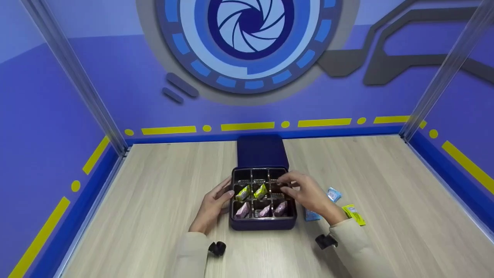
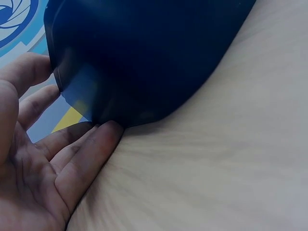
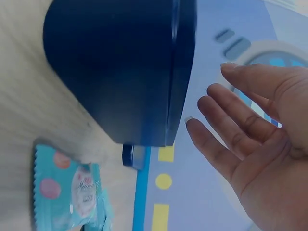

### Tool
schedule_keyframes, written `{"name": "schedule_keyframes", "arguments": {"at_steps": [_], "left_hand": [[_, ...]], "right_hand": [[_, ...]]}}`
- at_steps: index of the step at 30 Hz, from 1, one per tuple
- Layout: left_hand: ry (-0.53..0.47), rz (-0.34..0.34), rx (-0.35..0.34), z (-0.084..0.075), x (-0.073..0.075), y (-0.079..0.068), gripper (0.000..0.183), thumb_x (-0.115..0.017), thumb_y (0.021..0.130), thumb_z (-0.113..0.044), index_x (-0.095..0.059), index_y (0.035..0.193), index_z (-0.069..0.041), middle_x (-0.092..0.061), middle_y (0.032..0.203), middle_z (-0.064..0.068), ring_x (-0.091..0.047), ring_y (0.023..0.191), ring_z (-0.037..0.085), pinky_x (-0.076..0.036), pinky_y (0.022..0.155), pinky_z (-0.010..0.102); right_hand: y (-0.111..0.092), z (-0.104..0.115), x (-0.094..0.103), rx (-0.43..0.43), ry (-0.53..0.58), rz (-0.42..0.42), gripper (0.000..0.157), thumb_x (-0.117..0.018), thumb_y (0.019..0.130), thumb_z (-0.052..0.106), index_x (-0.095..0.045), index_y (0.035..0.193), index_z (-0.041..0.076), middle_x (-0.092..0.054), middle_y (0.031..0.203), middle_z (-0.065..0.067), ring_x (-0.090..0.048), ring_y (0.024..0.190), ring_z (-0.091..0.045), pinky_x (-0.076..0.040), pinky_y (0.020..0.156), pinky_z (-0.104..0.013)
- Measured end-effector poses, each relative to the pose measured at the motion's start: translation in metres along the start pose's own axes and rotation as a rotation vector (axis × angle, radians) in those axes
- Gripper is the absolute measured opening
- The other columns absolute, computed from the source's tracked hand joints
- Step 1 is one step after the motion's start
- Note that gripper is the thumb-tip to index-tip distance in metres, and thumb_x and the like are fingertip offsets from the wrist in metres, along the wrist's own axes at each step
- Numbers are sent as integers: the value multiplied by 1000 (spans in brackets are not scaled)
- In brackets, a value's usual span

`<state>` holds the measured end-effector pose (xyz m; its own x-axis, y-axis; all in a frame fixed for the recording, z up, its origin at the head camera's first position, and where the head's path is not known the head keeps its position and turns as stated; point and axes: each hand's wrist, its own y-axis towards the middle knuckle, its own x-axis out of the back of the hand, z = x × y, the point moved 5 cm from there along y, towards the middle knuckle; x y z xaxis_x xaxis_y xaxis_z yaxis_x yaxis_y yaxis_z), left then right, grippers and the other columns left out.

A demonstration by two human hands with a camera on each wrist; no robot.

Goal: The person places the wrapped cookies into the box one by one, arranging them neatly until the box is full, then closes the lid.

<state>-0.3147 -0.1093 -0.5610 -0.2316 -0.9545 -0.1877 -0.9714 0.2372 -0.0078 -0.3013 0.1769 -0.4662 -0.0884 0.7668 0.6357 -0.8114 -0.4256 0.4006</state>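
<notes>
Grips navy nine-compartment candy box (image 1: 263, 224) with left hand (image 1: 211, 204); lies lengthwise near-to-far, lid (image 1: 262, 150) farthest; shows yellow and pink candies (image 1: 260, 191); reaches over with right hand (image 1: 308, 192), unclasped.

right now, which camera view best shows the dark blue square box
The head view: it shows the open dark blue square box from above, inside included. Both wrist views show only its outside, cut off by the frame.

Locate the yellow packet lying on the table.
In the head view, the yellow packet lies on the table right of the dark box, beside the right sleeve's cuff.
</notes>
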Motion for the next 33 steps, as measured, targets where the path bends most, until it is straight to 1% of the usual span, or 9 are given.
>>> {"name": "schedule_keyframes", "arguments": {"at_steps": [4, 9, 14, 16, 18, 23, 29, 33], "left_hand": [[-2, -2, 0, 0, 0, 0, 62, -69, 106, -21, -46, 163, -16, -45, 163, 18, -62, 131, 34, -59, 97, 48], [-3, 2, -2, 1, -1, -1, 61, -69, 106, -20, -46, 163, -16, -44, 163, 19, -60, 132, 36, -58, 98, 49], [-14, 0, 4, 2, 0, 0, 61, -69, 106, -19, -46, 163, -19, -46, 163, 18, -60, 133, 35, -58, 98, 49], [-12, 1, 4, 1, 0, 0, 62, -69, 106, -20, -46, 163, -19, -45, 163, 17, -60, 134, 35, -58, 98, 48], [-7, 10, -2, 1, 0, 0, 62, -68, 107, -20, -44, 164, -18, -44, 164, 18, -60, 133, 35, -58, 98, 48], [-15, 19, -8, 1, 1, -1, 64, -68, 107, -20, -42, 165, -13, -41, 164, 21, -65, 127, 36, -58, 98, 46], [-15, 4, -7, 1, 2, -1, 63, -69, 106, -21, -44, 164, -14, -43, 164, 20, -67, 124, 35, -59, 97, 47], [-10, 8, -10, 1, 1, -1, 63, -69, 107, -22, -44, 164, -15, -42, 164, 21, -66, 125, 35, -58, 98, 47]], "right_hand": [[-8, -6, 7, -14, 30, -41, 22, -75, 95, -7, -74, 116, -1, -74, 115, -11, -70, 109, -37, -59, 92, -56], [-16, -14, 13, -55, 42, -74, 23, -75, 95, -7, -74, 117, 0, -74, 116, -8, -71, 109, -36, -59, 93, -54], [-21, -20, 17, -81, 44, -103, 23, -75, 96, -6, -74, 117, 0, -74, 117, -9, -71, 108, -37, -60, 92, -54], [-23, -22, 18, -88, 40, -112, 22, -75, 96, -6, -74, 117, 0, -74, 117, -9, -71, 108, -37, -59, 93, -54], [-26, -23, 19, -97, 32, -119, 22, -75, 95, -7, -74, 117, 0, -74, 117, -9, -71, 108, -36, -59, 92, -54], [-30, -26, 22, -113, -5, -129, 23, -77, 94, -6, -75, 116, 2, -74, 117, -8, -70, 108, -36, -60, 92, -52], [-33, -35, 29, -123, -3, -154, 22, -77, 92, -9, -74, 114, -2, -74, 114, -12, -70, 106, -39, -59, 91, -56], [-37, -42, 34, -175, -37, -169, 24, -77, 92, -9, -74, 114, 0, -74, 113, -10, -70, 107, -36, -59, 93, -55]]}}
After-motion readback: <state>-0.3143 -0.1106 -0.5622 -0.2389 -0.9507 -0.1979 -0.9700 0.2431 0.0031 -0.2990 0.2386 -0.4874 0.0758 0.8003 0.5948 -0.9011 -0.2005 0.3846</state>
